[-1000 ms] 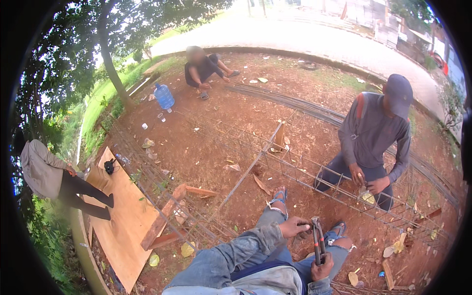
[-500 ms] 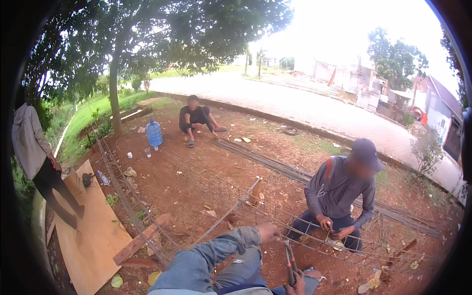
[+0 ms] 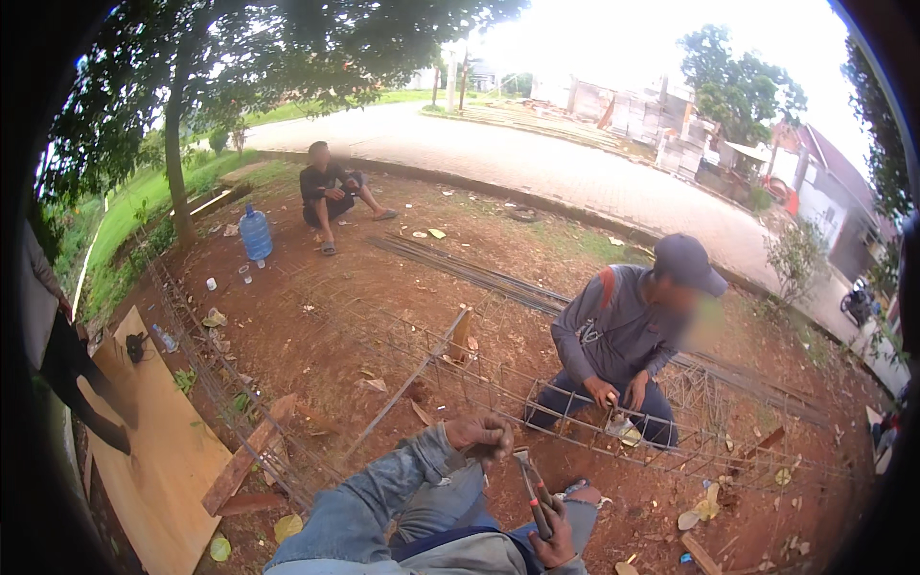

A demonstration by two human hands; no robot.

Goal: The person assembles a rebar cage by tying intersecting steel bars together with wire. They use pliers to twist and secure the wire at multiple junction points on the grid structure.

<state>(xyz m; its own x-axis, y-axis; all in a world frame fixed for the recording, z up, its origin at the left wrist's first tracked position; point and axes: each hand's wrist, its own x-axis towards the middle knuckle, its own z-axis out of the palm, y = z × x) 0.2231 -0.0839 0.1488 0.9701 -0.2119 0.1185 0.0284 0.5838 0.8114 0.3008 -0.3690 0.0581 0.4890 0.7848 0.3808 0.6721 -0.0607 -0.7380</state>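
Here, an entry for what lies before you:

Left hand: your left hand is closed over a bar of the rebar cage, gripping it at the near edge.
Right hand: your right hand is wrapped round the handles of the pincers; the tool's head points up toward the cage, just short of your left hand.
Rebar cage: a long lattice of thin steel bars lying on the red earth, running from your knees away to the right, propped on a wooden stake.
Co-worker: a person in a cap crouches on the far side of the cage, both hands down on its bars.
Surroundings: a plywood sheet at your left, a blue water jug farther off, a seated person beyond it, a bundle of spare bars on the ground.
Step in hand: by the look of it, you are steadying a joint for tying.
Next move: it seems to call for bringing the pincer head onto the crossing beside your left hand; whether tie wire sits there already is too small to tell.
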